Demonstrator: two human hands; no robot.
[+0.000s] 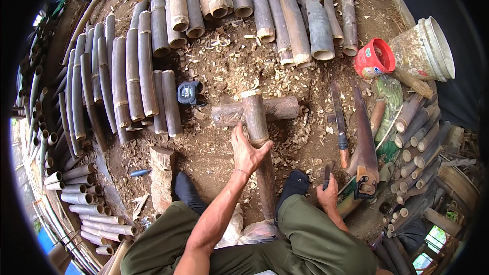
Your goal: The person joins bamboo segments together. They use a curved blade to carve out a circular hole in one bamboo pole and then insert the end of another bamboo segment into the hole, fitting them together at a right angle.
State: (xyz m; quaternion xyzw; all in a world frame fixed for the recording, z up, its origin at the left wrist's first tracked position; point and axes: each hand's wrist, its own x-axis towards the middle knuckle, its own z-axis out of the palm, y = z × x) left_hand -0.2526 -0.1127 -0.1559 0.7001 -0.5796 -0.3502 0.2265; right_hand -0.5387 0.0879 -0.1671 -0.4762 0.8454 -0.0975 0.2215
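From afar I see the left hand [248, 155] hold a bamboo tube [255, 117] at its twelve o'clock, across a log [282, 108]; at four, the right hand [328, 192] grips a knife [327, 174]. A weak hold could let the bamboo tube roll

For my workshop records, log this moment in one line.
Left hand: gripping brown cylindrical bamboo tube | Right hand: holding narrow dark tool | Tube: lying across rough brown log

The bamboo piece [255, 118] looks smooth, the wooden log [283, 108] rough, the red plastic tub [368, 62] glossy.
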